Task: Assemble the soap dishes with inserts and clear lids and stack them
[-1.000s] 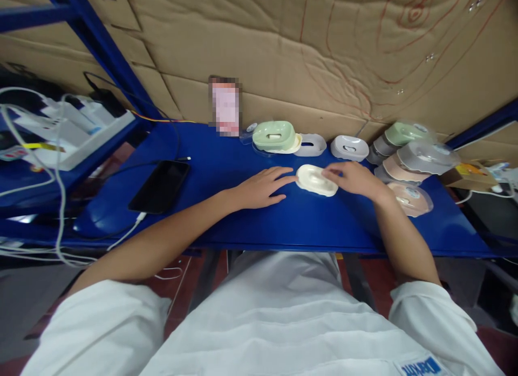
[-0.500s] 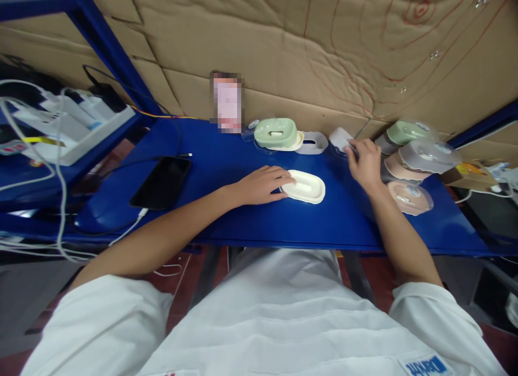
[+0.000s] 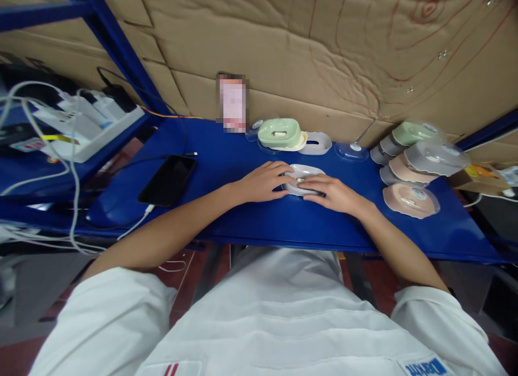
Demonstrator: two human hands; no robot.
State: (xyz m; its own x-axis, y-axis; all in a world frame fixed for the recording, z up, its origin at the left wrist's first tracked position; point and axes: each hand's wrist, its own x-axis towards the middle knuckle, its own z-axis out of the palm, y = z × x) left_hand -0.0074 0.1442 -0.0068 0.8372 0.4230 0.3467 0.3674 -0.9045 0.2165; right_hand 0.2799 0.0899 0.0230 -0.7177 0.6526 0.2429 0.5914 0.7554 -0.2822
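Note:
A light grey oval soap dish with a slotted middle lies flat on the blue table in front of me. My left hand grips its left rim between thumb and fingers. My right hand lies over its right side, with fingers reaching across to the middle and the thumb at the near rim. The cream base under the grey dish is largely hidden. Just behind are a green soap dish on a cream one and a slotted grey dish. A clear plastic cover lies to their right.
At the right stand stacked soap dishes with clear covers and a pink soap dish. A black phone with a white cable lies left. A power strip with chargers sits farther left. Cardboard walls the back.
My right hand has brought the light grey piece from the back right onto the cream base. My left hand has stayed at the left rim. The clear cover at the back is uncovered.

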